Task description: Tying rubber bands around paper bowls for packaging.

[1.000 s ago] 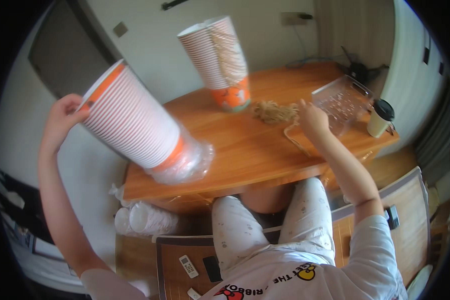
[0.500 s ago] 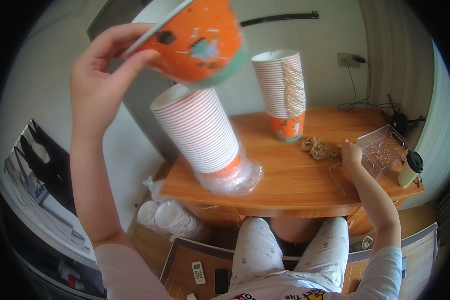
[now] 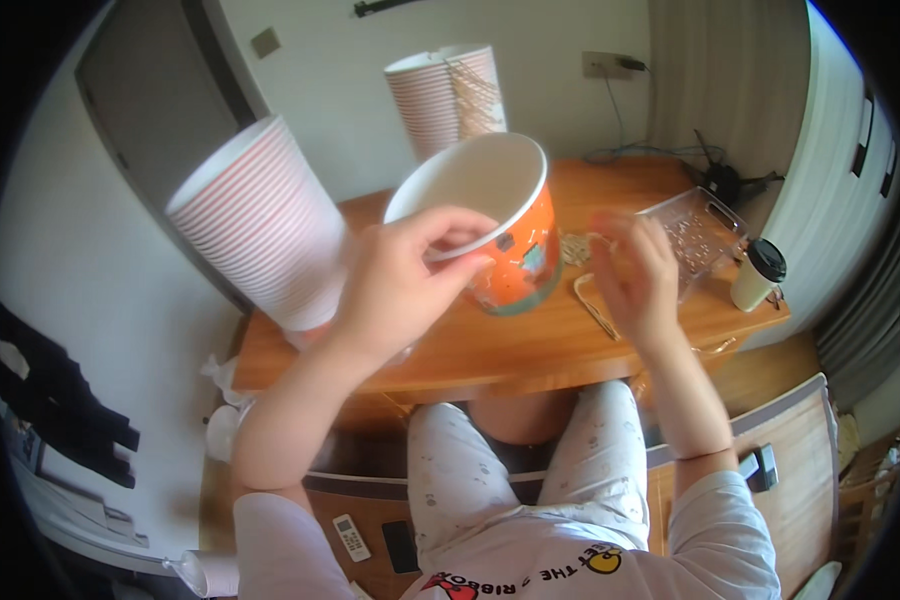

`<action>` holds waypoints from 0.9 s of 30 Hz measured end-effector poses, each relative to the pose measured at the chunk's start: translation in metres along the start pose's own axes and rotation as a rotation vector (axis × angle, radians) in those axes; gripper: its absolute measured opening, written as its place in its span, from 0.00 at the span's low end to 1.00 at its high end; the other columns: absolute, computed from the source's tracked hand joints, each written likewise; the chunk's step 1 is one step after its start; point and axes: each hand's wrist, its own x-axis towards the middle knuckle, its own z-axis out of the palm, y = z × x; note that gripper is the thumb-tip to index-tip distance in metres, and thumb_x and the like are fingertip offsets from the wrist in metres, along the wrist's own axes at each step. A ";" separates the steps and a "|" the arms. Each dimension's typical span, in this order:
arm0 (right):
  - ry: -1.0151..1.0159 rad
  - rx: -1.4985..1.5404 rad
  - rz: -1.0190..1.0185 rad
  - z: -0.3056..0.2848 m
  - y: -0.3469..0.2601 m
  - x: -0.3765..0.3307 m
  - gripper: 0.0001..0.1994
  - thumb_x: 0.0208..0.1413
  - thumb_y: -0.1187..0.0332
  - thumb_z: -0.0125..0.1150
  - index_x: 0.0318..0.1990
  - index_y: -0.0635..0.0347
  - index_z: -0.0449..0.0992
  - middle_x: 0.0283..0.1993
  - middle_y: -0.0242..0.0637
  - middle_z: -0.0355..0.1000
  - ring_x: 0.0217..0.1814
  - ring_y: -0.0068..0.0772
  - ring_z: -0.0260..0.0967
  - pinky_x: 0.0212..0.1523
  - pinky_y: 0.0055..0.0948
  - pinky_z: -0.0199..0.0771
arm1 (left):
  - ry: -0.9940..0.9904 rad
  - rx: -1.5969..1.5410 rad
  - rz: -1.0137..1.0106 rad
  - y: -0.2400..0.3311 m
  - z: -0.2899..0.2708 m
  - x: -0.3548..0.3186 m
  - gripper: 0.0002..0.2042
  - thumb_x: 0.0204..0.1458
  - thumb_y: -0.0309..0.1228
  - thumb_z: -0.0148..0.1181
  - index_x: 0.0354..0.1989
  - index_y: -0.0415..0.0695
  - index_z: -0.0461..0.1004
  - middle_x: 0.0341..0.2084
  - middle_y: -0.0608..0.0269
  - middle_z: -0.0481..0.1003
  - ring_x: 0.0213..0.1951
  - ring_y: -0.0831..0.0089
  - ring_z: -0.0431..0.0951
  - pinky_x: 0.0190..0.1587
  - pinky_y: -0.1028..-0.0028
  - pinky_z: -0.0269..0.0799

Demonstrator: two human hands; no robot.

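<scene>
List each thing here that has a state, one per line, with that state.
Orange paper cup: empty, tilted, held at the rim by the left hand.
Right hand: fingers pinching a thin looped band.
Left cup stack: nested, leaning.
Far cup stack: nested, upright.
Coffee cup: lidded, upright.
Clear tray: open.

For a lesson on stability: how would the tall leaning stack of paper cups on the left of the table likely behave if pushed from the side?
The stack already leans, so a side push would probably tip it rather than slide it. Being nested paper cups, it is likely light for its size. Its round, tapered shape suggests it would roll in a curve once down.
</scene>
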 end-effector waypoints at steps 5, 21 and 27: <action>-0.047 0.230 0.213 0.000 -0.046 -0.029 0.13 0.44 0.78 0.70 0.39 0.61 0.79 0.37 0.39 0.73 0.37 0.36 0.72 0.39 0.31 0.72 | 0.217 -0.112 0.021 -0.011 0.065 -0.011 0.11 0.50 0.21 0.65 0.42 0.40 0.73 0.32 0.58 0.82 0.38 0.71 0.84 0.39 0.75 0.78; -0.100 0.446 0.497 0.026 -0.044 -0.056 0.07 0.49 0.77 0.68 0.34 0.63 0.75 0.35 0.37 0.71 0.35 0.29 0.68 0.34 0.25 0.67 | 0.377 -0.030 0.111 -0.040 0.106 -0.035 0.11 0.44 0.18 0.67 0.33 0.40 0.72 0.27 0.59 0.79 0.33 0.62 0.83 0.33 0.70 0.77; -0.056 0.317 0.319 0.009 -0.035 -0.053 0.09 0.50 0.82 0.62 0.37 0.63 0.70 0.36 0.40 0.67 0.37 0.36 0.66 0.38 0.29 0.67 | 0.388 0.052 0.062 -0.055 0.100 -0.045 0.09 0.45 0.20 0.68 0.33 0.43 0.75 0.28 0.60 0.79 0.33 0.62 0.82 0.34 0.69 0.75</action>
